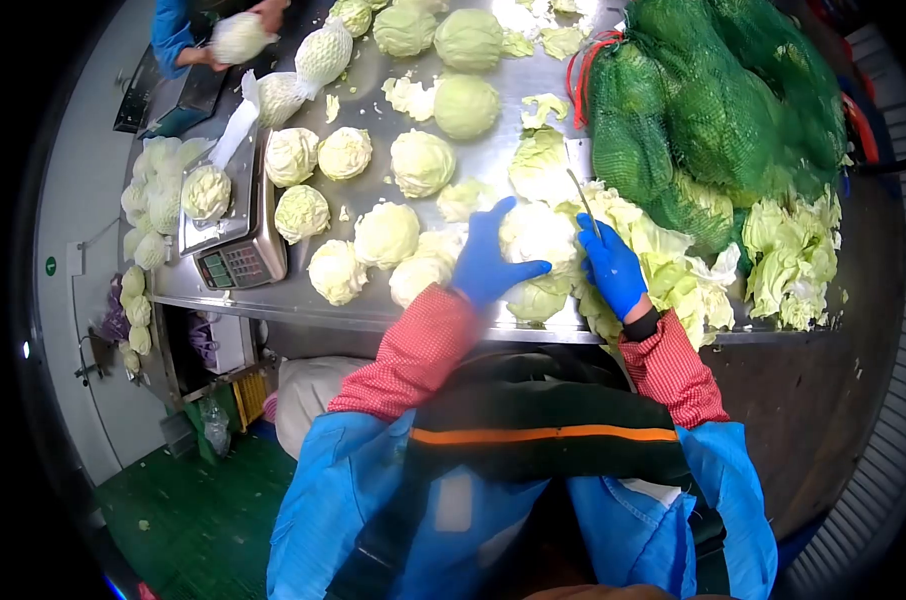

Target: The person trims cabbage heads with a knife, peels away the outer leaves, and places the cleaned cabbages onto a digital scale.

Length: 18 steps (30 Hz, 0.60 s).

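On the steel table, a pale cabbage [535, 236] sits between my two blue-gloved hands. My left hand [493, 255] is at its left side, fingers apart, with nothing held. My right hand [610, 265] is closed around a thin knife [583, 198], whose blade points up and away over the cabbage's right side. Below the cabbage lies a greener piece [538, 300], partly hidden. More peeled cabbages [387, 235] stand left of my left hand. Loose outer leaves [673, 275] are heaped beside and beyond my right hand.
Green net sacks [713, 110] of cabbages fill the back right. At the left are a scale [238, 262] bearing a cabbage [206, 193] and foam-netted cabbages [323, 55]. A co-worker's hands [263, 20] hold a netted cabbage at the top left. The table's front edge [373, 322] is near my body.
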{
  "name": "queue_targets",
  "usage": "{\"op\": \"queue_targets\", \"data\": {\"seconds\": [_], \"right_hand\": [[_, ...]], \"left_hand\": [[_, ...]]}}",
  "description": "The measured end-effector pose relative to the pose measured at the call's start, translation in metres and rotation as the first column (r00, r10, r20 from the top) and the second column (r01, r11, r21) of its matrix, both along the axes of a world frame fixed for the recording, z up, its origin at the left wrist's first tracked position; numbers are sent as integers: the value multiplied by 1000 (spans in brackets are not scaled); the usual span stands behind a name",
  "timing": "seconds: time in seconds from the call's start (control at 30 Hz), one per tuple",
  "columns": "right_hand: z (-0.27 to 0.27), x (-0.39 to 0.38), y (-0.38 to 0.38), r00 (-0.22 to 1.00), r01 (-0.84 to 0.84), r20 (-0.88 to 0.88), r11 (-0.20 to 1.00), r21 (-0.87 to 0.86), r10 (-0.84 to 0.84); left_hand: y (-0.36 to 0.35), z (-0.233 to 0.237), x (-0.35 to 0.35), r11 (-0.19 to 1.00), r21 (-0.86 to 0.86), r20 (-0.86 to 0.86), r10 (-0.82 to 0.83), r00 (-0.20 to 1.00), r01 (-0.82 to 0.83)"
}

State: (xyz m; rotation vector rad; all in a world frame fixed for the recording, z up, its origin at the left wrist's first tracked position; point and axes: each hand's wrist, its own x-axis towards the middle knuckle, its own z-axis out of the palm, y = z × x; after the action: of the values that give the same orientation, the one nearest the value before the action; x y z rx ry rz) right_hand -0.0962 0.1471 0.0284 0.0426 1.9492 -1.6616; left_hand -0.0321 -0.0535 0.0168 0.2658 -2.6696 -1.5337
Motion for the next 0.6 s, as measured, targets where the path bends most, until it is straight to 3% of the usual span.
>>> {"op": "queue_targets", "data": {"seconds": [0.07, 0.1, 0.13, 0.2, 0.3, 0.4, 0.5, 0.6], "right_hand": [[-7, 4, 10, 999, -38, 3, 994, 103, 38], [19, 9, 5, 967, 14, 255, 1000, -28, -6], [27, 10, 7, 941, -72, 329, 997, -42, 82], [14, 13, 1, 963, -111, 248, 994, -3, 109], [18, 10, -2, 969, -121, 206, 990, -76, 134], [10, 6, -8, 990, -35, 123, 977, -210, 62], [21, 6, -2, 974, 55, 224, 995, -83, -35], [-4, 15, 19, 974, -111, 201, 994, 19, 105]], "left_hand": [[8, -2, 7, 998, 21, -41, 55, 998, -54], [11, -5, 11, 996, 34, -60, 83, 995, -81], [12, -9, 14, 997, 37, -57, 70, 996, -68], [8, -9, 20, 998, 40, -50, 48, 998, -46], [9, 7, 14, 997, 58, -231, -31, 972, 45], [7, 5, 17, 995, -99, -115, -24, 993, 12], [9, 1, 35, 988, 133, 33, 78, 996, -82], [4, 12, 47, 964, 202, 371, 87, 925, -171]]}}
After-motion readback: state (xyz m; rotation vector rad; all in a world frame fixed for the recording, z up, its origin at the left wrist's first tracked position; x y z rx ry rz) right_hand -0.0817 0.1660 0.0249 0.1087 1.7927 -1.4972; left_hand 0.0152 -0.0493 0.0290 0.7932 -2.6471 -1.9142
